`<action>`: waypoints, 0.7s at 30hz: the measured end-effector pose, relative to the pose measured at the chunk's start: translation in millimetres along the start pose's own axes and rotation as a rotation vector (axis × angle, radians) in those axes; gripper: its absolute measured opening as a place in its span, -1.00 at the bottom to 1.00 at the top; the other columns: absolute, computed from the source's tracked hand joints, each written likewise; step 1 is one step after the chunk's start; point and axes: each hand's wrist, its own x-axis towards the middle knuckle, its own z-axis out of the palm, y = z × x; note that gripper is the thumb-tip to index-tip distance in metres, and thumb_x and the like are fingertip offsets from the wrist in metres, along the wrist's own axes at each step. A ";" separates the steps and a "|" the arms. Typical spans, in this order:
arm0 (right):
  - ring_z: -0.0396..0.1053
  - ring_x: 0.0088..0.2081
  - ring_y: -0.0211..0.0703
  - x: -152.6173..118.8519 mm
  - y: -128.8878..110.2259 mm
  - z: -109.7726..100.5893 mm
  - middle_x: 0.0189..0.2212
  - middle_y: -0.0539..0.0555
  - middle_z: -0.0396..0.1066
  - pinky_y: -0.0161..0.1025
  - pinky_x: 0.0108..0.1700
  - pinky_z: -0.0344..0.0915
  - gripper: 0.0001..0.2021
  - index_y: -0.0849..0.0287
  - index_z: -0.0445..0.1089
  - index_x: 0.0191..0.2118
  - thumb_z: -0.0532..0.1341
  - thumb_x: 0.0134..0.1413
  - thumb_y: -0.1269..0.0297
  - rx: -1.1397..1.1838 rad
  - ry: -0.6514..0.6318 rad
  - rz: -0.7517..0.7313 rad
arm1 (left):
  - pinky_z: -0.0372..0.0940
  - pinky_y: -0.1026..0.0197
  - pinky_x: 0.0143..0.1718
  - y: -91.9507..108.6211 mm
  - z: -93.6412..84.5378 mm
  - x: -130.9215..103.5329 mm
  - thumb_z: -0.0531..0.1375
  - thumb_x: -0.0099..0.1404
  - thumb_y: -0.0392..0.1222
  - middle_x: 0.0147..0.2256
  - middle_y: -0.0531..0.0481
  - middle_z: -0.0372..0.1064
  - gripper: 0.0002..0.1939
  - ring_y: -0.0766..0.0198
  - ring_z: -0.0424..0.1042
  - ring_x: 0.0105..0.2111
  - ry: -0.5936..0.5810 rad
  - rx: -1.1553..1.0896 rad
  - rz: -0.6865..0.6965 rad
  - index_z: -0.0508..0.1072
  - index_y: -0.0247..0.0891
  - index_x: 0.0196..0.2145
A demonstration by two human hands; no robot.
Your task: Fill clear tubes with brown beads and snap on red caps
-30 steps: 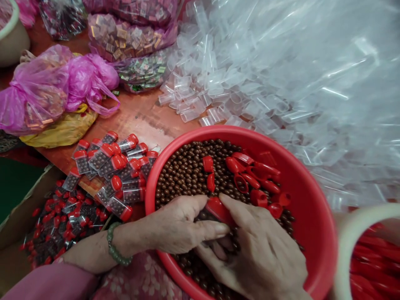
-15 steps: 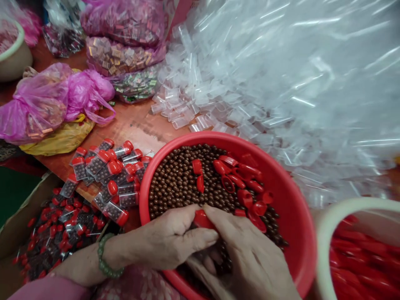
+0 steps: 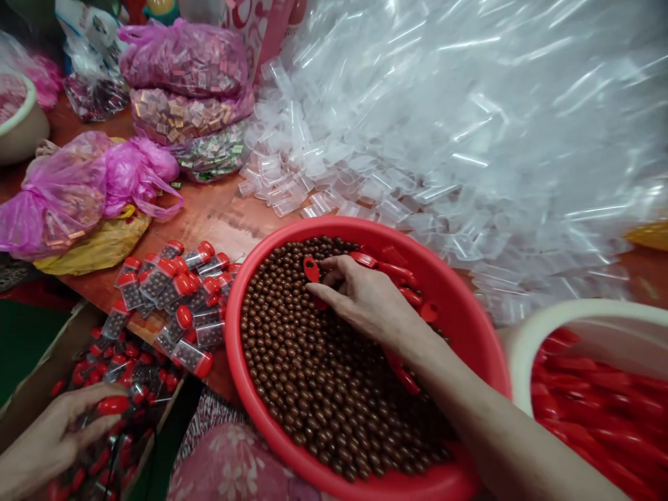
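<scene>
A small box (image 3: 113, 405) is held by its red lid between the thumb and forefinger of the left hand (image 3: 44, 435), which are closed on it. Under these fingers more lidded boxes are piled in a carton (image 3: 57, 358). By the right hand (image 3: 360, 296), thumb and forefinger are held slightly apart at a red cap (image 3: 312, 274); whether it is gripped cannot be told. The cap is set at the fingertips, above brown balls (image 3: 292, 362), by which much of a red basin (image 3: 237, 348) is filled. Behind the right fingers, loose caps (image 3: 396, 271) are scattered in the basin. Beyond those fingers, clear tubes (image 3: 417, 139) are heaped on a table (image 3: 229, 223); to their left, filled boxes (image 3: 177, 292) are bunched. Farther off, stuffed pink bags (image 3: 188, 62) are stacked. To the right of the same fingers, red pieces (image 3: 589, 410) are held in a white tub (image 3: 522, 355).
</scene>
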 end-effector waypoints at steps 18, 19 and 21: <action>0.57 -0.42 -0.04 -25.3 7.1 -3.7 -0.39 0.08 0.60 -0.24 -0.43 0.29 -0.82 0.12 0.45 -0.19 0.09 0.24 0.33 -0.199 0.052 -0.179 | 0.31 0.16 0.01 288.3 -26.1 194.2 0.07 0.41 -0.22 -0.09 -0.23 0.49 -0.74 0.12 0.45 -0.05 0.361 0.258 0.655 0.47 -0.40 -0.08; 0.57 -0.40 -0.03 -25.0 7.6 -3.2 -0.37 0.08 0.60 -0.24 -0.43 0.30 -0.83 0.12 0.44 -0.19 0.10 0.24 0.34 -0.208 0.055 -0.178 | 0.29 0.12 0.04 300.1 -22.4 214.4 0.07 0.42 -0.21 -0.05 -0.28 0.46 -0.74 0.07 0.42 -0.01 0.380 0.288 0.638 0.45 -0.42 -0.08; 0.58 -0.40 -0.04 -23.6 7.7 -2.4 -0.38 0.08 0.60 -0.24 -0.42 0.31 -0.85 0.13 0.43 -0.22 0.10 0.24 0.35 -0.220 0.056 -0.174 | 0.29 0.06 0.04 317.2 -14.7 246.3 0.13 0.40 -0.15 -0.03 -0.38 0.42 -0.69 0.00 0.40 0.01 0.403 0.342 0.598 0.43 -0.48 -0.06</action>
